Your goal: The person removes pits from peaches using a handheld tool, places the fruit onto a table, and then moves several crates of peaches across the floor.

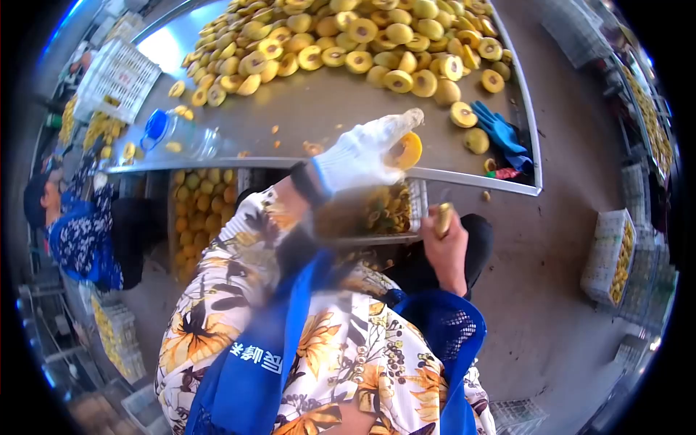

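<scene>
My left hand (360, 154), in a white knit glove, is closed around a halved yellow peach (409, 151) over the metal table's near edge. Lower and to the right, my bare right hand (445, 246) is wrapped round a short golden-yellow object (443, 218); its kind is hard to make out. Beyond my hands, a large heap of halved peaches (362, 30), several with brown pit centres showing, covers the back of the metal table (304, 109). Under the near edge, a white crate (417, 206) contains yellow-brown scraps, partly hidden by my left arm.
On the table lie a clear bottle with a blue cap (181, 136) at left and blue gloves (500, 134) at right. A crate of whole yellow fruit (203, 210) stands below the table. A co-worker (83, 225) sits at left; a filled white crate (607, 257) stands on the right floor.
</scene>
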### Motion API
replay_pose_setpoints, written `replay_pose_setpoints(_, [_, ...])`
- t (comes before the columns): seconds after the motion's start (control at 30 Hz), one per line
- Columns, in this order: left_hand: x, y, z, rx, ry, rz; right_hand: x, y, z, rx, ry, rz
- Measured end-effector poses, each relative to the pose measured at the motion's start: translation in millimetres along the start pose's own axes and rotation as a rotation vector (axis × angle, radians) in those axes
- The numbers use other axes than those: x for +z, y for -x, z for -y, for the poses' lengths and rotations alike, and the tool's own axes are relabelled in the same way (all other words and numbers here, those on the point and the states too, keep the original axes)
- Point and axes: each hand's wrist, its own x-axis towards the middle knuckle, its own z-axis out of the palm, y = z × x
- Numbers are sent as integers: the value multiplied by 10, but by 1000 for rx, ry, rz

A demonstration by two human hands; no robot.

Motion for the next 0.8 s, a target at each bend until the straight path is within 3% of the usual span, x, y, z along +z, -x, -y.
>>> replay_pose_setpoints(0.03, [-91, 182, -17, 27, -13, -8, 40, -52, 80, 80, -102, 15])
replay_pose_setpoints(0.2, [-107, 823, -96, 74, -98, -97, 581, -120, 426, 85, -575, 240])
replay_pose_setpoints(0.3, [-63, 1106, -81, -151, 320, -267, 867, -75, 534, 205, -703, 293])
replay_pose_setpoints(0.33, [127, 1150, -96, -226, 840, -538, 897, -35, 573, 185, -850, 325])
replay_pose_setpoints(0.43, [389, 1383, 122, -538, 1755, -524, 1129, 30, 592, 193, -541, 344])
replay_pose_setpoints(0.5, [536, 1444, 163, -606, 1710, -749, 1247, 96, 545, 11, -305, 252])
replay_pose_setpoints(0.57, [484, 1413, 193, -698, 1726, -872, 1287, 185, 541, -229, 21, 18])
replay_pose_setpoints(0.67, [428, 1641, 267, -457, 831, -669, 1161, 259, 607, -174, 179, 281])
replay_pose_setpoints(0.7, [424, 1654, 287, -377, 728, -639, 1134, 266, 596, -182, 223, 373])
replay_pose_setpoints(0.73, [414, 1666, 303, -295, 627, -617, 1152, 295, 600, -246, 157, 335])
replay_pose_setpoints(0.8, [346, 1621, 267, -313, 835, -673, 1152, 316, 603, -255, 224, 317])
